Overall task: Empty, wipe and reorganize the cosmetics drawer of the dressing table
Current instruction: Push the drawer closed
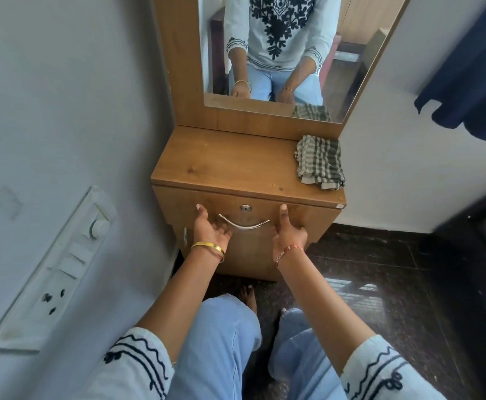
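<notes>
We see the closed drawer [244,226] under the wooden top, its curved silver handle [244,223] between our left hand [211,229] and right hand [289,232], both spread, thumbs up, holding nothing.

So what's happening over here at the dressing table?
A person stands at a wooden dressing table with both hands on the closed drawer front. The left hand has its fingers at one end of the curved metal handle; the right hand is beside the other end, thumb up. The drawer is not open yet. A folded checked cloth lies on the tabletop near the mirror.
</notes>
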Motion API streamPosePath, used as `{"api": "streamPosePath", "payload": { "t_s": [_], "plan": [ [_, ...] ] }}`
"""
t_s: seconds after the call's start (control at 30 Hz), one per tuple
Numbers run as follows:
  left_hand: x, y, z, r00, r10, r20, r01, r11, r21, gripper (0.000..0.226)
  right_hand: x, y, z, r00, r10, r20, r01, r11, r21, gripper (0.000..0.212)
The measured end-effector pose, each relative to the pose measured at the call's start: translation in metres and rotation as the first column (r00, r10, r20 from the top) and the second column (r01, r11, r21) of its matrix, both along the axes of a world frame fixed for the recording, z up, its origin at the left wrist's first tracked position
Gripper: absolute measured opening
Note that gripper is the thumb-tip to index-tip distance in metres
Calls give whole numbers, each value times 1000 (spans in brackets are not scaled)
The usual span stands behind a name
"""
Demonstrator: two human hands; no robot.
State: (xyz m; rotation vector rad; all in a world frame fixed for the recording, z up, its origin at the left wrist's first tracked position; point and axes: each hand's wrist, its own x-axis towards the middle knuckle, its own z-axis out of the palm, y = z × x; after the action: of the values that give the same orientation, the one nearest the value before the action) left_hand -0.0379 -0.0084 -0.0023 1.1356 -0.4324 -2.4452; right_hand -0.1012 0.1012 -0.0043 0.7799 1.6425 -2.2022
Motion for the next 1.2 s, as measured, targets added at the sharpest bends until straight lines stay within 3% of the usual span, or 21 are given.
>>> {"api": "streamPosePath", "payload": {
  "t_s": [0.27,0.67,0.93,1.2],
  "plan": [
    [-20,-7,6,1000,4,14,-4,1000,5,31,-19,-9,-4,1000,10,25,-12,997,71,64],
    [-13,-4,7,999,-26,26,27,999,-46,37,-22,-4,-2,999,28,31,-30,998,50,67],
    [17,17,22,964,-236,121,260,934,-246,46,-3,26,23,993,74,-91,-70,997,40,61],
    [34,41,63,954,-222,201,299,717,-629,30,28,37,77,924,165,-345,-74,962,263,49]
  ]
}}
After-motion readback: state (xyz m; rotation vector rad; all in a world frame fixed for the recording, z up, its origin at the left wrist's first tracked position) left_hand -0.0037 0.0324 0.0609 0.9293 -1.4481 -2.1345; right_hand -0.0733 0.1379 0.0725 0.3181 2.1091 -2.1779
